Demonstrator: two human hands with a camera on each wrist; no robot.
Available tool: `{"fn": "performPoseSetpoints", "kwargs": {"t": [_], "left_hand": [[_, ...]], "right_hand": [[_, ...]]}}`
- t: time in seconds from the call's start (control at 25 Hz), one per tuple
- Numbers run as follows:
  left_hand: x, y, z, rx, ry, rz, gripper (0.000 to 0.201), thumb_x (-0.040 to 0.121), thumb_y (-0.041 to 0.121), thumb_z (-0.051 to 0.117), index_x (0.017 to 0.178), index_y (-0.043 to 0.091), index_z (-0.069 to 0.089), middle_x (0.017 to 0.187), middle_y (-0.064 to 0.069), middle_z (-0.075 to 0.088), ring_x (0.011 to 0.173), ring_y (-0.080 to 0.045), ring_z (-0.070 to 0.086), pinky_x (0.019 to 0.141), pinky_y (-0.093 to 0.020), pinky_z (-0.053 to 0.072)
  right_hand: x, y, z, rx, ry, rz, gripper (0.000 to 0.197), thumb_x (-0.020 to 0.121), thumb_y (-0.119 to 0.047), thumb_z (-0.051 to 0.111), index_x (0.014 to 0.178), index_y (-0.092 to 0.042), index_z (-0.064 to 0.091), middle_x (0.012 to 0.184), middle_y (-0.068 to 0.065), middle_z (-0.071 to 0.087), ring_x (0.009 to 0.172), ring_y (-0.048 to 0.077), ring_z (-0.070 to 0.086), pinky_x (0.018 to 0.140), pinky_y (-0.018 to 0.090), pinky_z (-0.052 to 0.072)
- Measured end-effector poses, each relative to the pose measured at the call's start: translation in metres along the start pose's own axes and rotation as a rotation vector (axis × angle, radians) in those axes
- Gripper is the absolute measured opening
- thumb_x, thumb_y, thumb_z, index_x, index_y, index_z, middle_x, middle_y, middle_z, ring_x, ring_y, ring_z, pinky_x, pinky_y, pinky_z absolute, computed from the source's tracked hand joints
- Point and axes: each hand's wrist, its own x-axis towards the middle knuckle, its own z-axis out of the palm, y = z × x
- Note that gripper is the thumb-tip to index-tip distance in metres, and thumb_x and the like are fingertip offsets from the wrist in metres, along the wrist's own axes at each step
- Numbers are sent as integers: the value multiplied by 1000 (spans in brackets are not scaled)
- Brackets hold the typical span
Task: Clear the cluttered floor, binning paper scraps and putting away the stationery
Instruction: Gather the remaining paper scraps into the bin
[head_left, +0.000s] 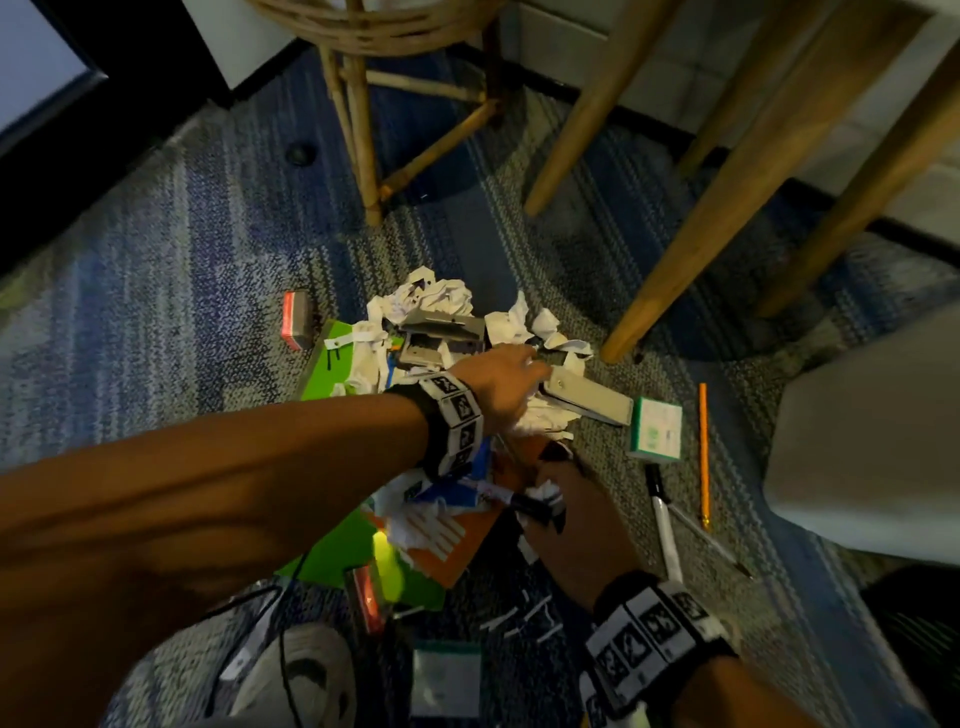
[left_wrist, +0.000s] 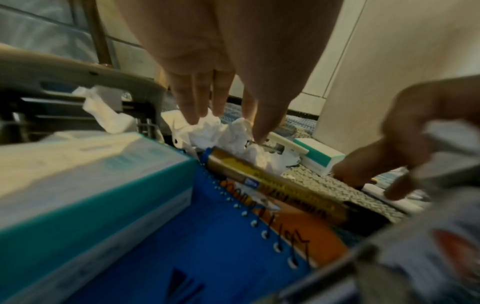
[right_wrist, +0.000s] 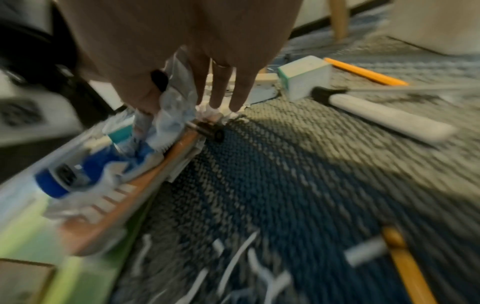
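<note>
While most of the clutter still lies on the carpet (head_left: 171, 249), we judge ourselves early in the job. Nearest us, thin paper strips (head_left: 524, 618) lie loose on the carpet beside a small clear bag (head_left: 445, 678). Just beyond, our right hand (head_left: 563, 499) pinches a wad of crumpled paper (right_wrist: 172, 102) between thumb and forefinger; the other fingers (right_wrist: 240, 90) reach straight down toward more scraps at the edge of an orange notebook (head_left: 467, 540). A blue-capped tube (right_wrist: 55, 181) rests on that notebook, which lies on a green folder (head_left: 337, 551).

To the right, a white marker (head_left: 665, 525), a yellow pencil (head_left: 704, 452) and a small white-and-teal box (head_left: 655, 428) sit on the carpet untouched. Our left hand (head_left: 498, 382) reaches farther out with its fingers (left_wrist: 197, 98) straight and relaxed, tips just meeting the crumpled scraps (left_wrist: 223, 133) heaped beside a grey stapler (head_left: 587, 395); it grips nothing yet. A blue spiral notebook (left_wrist: 182, 236) and a gold wrapped stick (left_wrist: 275, 183) lie beneath the wrist.

Farther still, a hole punch (head_left: 441, 338) stands amid more white scraps (head_left: 436, 293), and a red-edged eraser (head_left: 297, 319) sits apart to the left. We see no bin anywhere. By our reckoning, only a handful of paper has been gathered; nearly all the scraps and every piece of stationery remain.
</note>
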Motion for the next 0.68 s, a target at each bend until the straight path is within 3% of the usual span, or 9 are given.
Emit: {"fn": "performPoseSetpoints", "kwargs": {"t": [0.08,0.16,0.24,0.28,0.36,0.4,0.48,0.6,0.68], "left_hand": [[11,3,-1,-6,-98,-90,44,87,20,59,124,15,38,128,-19,43,114,-39,45,90,-46,41],[17,0,0,-26,-121,-149,48,86,17,60,128,15,37,121,-18,49,106,-36,51,84,-43,43],[18,-4,3,-44,-89,-178,33,86,13,59,116,14,45,113,-15,56,98,-30,54,76,-37,42],[17,-7,3,-53,-60,-192,26,85,13,59,107,17,47,110,-12,59,97,-29,55,73,-35,41],[13,-10,-2,-59,7,-201,20,84,16,58,100,20,49,107,-10,60,98,-30,57,72,-33,41],[10,-10,-5,-56,37,-200,21,83,18,58,103,21,51,109,-9,61,100,-31,57,73,-34,42],[5,-12,-14,-21,68,-193,29,83,20,54,112,20,57,112,-10,62,101,-32,56,78,-37,47],[-1,-18,-21,20,118,-151,25,84,19,45,97,14,66,101,-13,65,95,-33,58,78,-38,48],[-4,-19,-26,128,164,-154,32,88,23,37,87,10,66,92,-12,65,89,-32,60,71,-35,44]], "right_hand": [[-19,2,-2,80,-51,35,61,81,-51,67,132,-42,35,130,-15,49,115,12,50,95,36,44],[-33,-8,-13,204,0,81,77,76,-63,65,141,-41,30,130,-28,39,116,0,42,96,26,40],[-33,-21,-27,355,246,31,49,84,-66,51,123,-36,49,103,-29,56,94,-4,56,76,12,44],[-27,-25,-34,391,404,-2,34,90,-62,45,107,-33,55,86,-20,60,78,-3,58,64,9,41],[1,-24,-41,345,573,33,17,97,-40,46,90,-28,56,76,-5,60,70,8,58,58,20,40],[18,-20,-42,276,543,105,10,97,-28,49,90,-29,57,80,-3,62,76,14,60,62,23,40],[56,-9,-34,76,361,268,17,92,-15,51,103,-24,61,100,3,64,94,23,61,73,23,40],[94,-8,-19,27,237,353,45,86,-40,60,123,-15,53,121,7,54,113,27,54,90,32,43],[102,-8,-8,-57,221,332,56,82,-50,63,124,-16,50,123,7,47,111,29,53,88,34,44]]}}
